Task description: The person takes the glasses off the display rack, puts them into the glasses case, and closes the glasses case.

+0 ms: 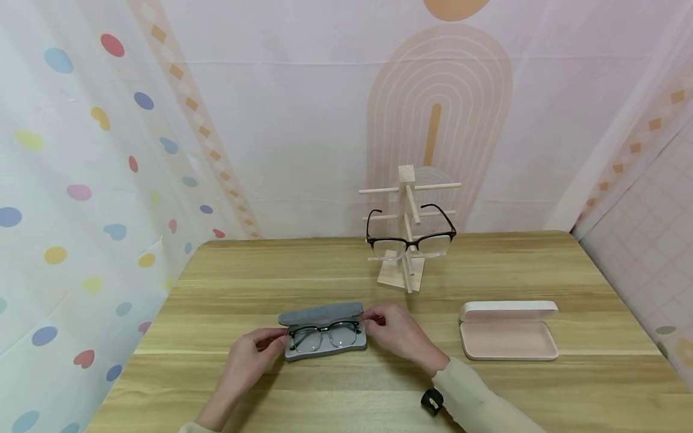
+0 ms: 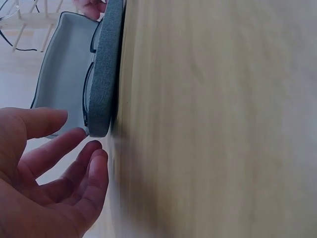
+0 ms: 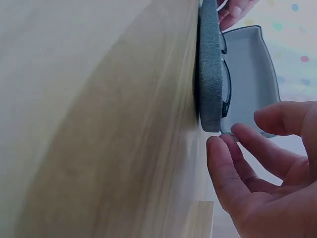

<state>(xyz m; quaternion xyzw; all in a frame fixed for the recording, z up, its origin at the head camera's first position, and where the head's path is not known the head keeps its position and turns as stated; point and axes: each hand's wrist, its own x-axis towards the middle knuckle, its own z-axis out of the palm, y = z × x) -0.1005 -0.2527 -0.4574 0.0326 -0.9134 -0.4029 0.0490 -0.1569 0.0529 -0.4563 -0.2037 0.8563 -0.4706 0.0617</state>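
A grey glasses case point(image 1: 326, 313) lies with its lid up on the table. In its lower half sits a pair of dark-rimmed glasses point(image 1: 324, 329), temples folded behind the lenses. My left hand point(image 1: 251, 358) is at the left end of the case; in the left wrist view, the index fingertip point(image 2: 77, 135) meets its corner and the thumb stands apart. At the opposite end is my right hand point(image 1: 397, 334). The right wrist view shows its index fingertip point(image 3: 238, 130) by the case corner, with thumb and fingers spread and loosely bent.
Behind the case stands a wooden display rack point(image 1: 406, 175) with pegs, bearing black-framed glasses point(image 1: 409, 243). To the right lies a white case point(image 1: 509, 310) with a pink lining, its lid raised. A patterned curtain point(image 1: 303, 120) hangs behind the wooden table point(image 1: 260, 264).
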